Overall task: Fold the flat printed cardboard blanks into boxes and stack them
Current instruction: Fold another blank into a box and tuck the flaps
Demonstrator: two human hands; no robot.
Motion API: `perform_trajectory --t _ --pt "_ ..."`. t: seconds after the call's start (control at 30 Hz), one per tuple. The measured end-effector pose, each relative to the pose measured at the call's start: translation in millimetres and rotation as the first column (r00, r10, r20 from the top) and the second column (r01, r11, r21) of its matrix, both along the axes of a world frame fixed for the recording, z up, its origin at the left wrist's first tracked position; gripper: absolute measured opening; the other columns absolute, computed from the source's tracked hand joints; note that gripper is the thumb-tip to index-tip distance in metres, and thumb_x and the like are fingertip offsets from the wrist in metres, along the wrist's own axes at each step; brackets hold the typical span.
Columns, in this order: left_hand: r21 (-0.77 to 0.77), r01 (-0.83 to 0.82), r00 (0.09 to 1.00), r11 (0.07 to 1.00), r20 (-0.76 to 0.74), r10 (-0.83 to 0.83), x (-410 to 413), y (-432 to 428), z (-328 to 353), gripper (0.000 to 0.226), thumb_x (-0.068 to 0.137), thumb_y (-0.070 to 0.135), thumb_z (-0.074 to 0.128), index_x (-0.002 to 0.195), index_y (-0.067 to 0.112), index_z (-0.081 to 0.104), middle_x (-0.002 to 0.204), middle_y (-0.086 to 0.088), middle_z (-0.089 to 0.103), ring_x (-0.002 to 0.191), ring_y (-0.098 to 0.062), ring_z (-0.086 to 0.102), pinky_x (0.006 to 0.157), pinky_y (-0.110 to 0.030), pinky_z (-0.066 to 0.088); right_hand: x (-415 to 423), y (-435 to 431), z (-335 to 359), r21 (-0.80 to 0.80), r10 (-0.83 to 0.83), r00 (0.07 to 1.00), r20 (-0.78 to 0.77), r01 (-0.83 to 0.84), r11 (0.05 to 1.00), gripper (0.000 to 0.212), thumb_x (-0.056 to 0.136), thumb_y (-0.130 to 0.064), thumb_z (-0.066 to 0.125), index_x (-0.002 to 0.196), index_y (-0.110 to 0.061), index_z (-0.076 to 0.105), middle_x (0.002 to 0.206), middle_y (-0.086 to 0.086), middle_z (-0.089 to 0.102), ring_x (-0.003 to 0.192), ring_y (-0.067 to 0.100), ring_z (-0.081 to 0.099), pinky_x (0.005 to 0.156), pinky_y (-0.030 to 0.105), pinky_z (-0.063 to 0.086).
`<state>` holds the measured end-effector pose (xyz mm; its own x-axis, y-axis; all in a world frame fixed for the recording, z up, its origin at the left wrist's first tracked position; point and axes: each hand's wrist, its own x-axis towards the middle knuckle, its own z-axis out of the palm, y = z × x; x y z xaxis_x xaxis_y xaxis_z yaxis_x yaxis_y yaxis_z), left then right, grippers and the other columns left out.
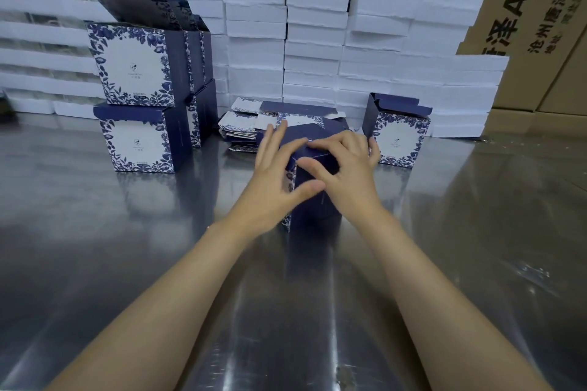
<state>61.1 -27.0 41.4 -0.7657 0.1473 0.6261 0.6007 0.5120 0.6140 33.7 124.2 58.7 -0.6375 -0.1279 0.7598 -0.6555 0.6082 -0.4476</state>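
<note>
**Navy box upright between two hands on the steel table**

Navy-blue with a floral-printed side panel, the box (314, 209) being folded stands upright at the middle of the shiny metal table (127, 247). The left hand (273, 174) lies flat against its upper left side, fingers straight and spread, thumb reaching across the front. The right hand (346, 168) grips the top edge, fingers curled over the lid flap and thumb on the front face.

Just behind the box lies a loose pile of flat blanks (241, 127). At the left, finished boxes (139, 98) sit stacked two high, the uppermost with its lid flap raised. At the right stands a single box (398, 136) with its top flaps open. White slabs (314, 41) are piled in columns along the back, with brown cartons (524, 9) behind them.
</note>
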Motion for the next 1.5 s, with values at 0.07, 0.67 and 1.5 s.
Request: perform_trajectory --t 0.07,0.67,1.5 --pt "-0.042 -0.036 0.999 0.998 -0.034 0.035 -0.2 -3.1 1.4 0.062 0.083 0.054 0.058 0.133 0.018 0.050 0.154 0.007 0.030 0.148 -0.005 0.002 0.114 -0.010 0.006 0.9 -0.8 2.7 -0.011 0.016 0.998 -0.054 -0.017 1.000 0.030 0.079 -0.053 0.064 0.092 -0.028 0.072 0.089 -0.018 0.054 0.100 0.002 0.047 0.113 0.046 0.014" --pt "0.372 -0.204 0.979 0.906 0.065 0.194 -4.4 -15.9 4.9 0.042 0.090 0.038 0.047 0.128 0.023 0.053 0.150 0.006 0.032 0.138 -0.002 0.025 0.111 -0.020 0.020 14.8 -12.1 0.1 0.010 0.019 0.986 -0.163 -0.018 1.000 0.032 0.074 -0.039 0.076 0.089 -0.012 0.069 0.087 -0.001 0.060 0.090 0.019 0.053 0.086 0.034 0.033" --pt "0.007 -0.128 0.965 0.992 -0.231 0.126 -3.2 -7.5 6.2 0.024 0.101 0.017 0.047 0.109 0.006 0.067 0.109 -0.002 0.066 0.113 -0.017 0.053 0.096 -0.010 0.032 -6.4 19.7 -0.6 -0.043 0.063 0.977 -0.202 -0.073 0.996 0.005 0.086 -0.013 0.070 0.084 -0.010 0.073 0.087 -0.002 0.069 0.088 0.017 0.063 0.087 0.050 0.043"
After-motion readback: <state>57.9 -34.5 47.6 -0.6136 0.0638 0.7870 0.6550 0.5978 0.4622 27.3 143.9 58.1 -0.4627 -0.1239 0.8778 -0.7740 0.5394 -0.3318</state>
